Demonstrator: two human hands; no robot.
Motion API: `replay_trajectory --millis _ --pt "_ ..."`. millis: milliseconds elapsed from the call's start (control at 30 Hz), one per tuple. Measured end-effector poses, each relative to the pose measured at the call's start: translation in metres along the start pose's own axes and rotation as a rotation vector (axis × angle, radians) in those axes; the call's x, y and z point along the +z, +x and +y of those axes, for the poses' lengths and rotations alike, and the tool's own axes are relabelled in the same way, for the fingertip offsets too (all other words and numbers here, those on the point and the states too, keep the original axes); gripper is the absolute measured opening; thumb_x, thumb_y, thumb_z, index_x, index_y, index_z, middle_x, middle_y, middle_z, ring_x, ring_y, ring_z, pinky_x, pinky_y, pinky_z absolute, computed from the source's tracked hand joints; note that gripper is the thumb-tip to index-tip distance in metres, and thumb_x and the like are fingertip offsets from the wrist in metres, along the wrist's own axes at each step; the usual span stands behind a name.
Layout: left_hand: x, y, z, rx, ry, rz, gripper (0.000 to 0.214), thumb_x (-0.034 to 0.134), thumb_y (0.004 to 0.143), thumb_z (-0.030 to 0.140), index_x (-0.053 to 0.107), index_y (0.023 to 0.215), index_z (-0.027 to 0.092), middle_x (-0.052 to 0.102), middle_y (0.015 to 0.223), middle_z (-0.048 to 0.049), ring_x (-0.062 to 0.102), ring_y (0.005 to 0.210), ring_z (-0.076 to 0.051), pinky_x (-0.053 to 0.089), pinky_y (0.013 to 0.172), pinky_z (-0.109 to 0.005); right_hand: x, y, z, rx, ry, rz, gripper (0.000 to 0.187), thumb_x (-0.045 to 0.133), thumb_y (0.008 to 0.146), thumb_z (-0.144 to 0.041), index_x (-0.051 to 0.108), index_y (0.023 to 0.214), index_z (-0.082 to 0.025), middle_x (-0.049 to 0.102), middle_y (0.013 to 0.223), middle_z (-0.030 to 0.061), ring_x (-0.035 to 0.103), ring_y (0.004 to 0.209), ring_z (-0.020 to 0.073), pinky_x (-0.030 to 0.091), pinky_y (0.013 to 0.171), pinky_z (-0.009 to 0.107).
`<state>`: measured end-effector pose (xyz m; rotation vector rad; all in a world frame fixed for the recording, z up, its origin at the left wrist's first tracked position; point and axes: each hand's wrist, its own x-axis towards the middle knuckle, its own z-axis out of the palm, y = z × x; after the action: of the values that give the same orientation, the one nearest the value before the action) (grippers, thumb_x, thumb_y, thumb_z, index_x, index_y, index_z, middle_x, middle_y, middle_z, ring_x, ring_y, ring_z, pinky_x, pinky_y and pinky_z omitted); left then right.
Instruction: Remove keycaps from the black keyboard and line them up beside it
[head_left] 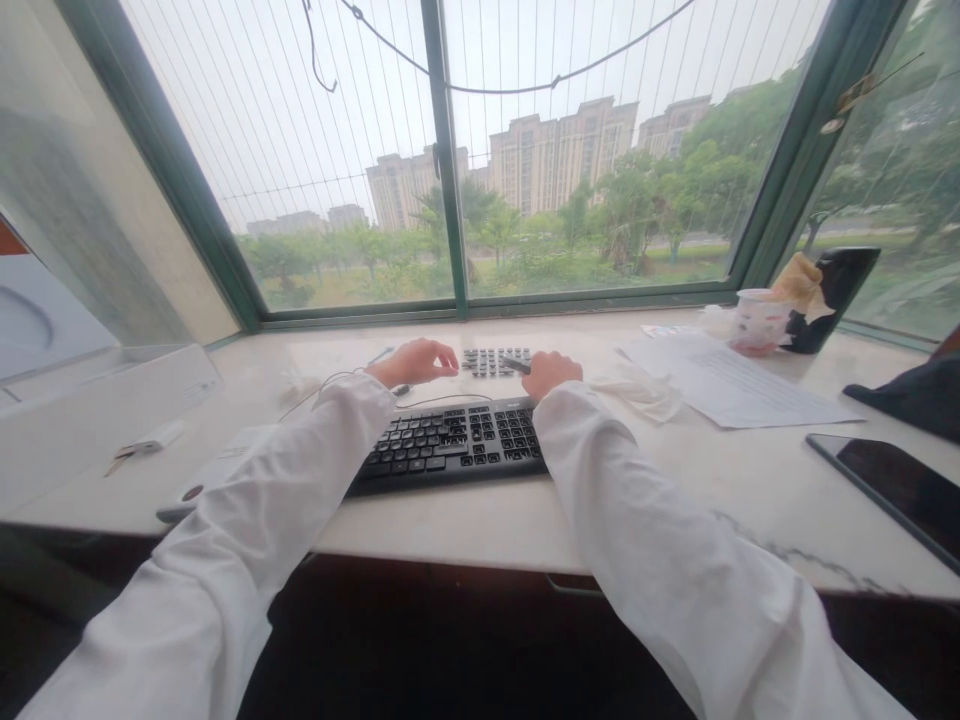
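Note:
A black keyboard (454,445) lies on the pale marble sill in front of me. Behind it is a patch of loose black keycaps (489,362). My left hand (416,362) rests just left of the keycaps with its fingers curled down; I cannot make out what they pinch, if anything. To the right of the keycaps, my right hand (551,372) is closed round a small dark tool (516,365) whose tip points left over them. White sleeves cover both of my arms.
Papers (731,385), a crumpled tissue (637,392), a patterned cup (759,320) and a black holder (836,295) sit right. A dark tablet (896,490) lies near the right edge. At left lie a white box (97,400), a remote (210,480), keys (139,450) and a thin cable (322,385).

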<state>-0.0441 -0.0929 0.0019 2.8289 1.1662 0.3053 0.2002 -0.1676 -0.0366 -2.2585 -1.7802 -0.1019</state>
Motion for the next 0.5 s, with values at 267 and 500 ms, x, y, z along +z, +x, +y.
replay_trajectory --millis 267,500 --pt "-0.003 -0.09 0.057 0.098 -0.198 -0.067 0.039 0.059 0.079 0.059 0.074 0.093 0.026 0.072 0.089 -0.0015 0.063 0.074 -0.015 0.044 0.067 -0.025 -0.017 -0.024 -0.026 -0.12 0.357 0.223 0.038 0.043 0.09 -0.049 0.063 0.079 -0.019 0.066 0.079 0.01 0.061 0.078 0.0217 0.043 0.068 0.029" --pt "0.033 -0.131 0.077 0.067 -0.085 0.197 0.037 0.06 0.08 0.058 0.073 0.1 0.03 0.069 0.104 -0.0018 0.063 0.08 -0.016 0.043 0.069 -0.026 -0.005 -0.056 -0.074 -0.038 1.405 0.028 0.053 0.043 0.084 -0.068 0.029 0.057 -0.024 0.029 0.039 -0.0066 0.028 0.034 0.0087 0.025 0.034 0.024"
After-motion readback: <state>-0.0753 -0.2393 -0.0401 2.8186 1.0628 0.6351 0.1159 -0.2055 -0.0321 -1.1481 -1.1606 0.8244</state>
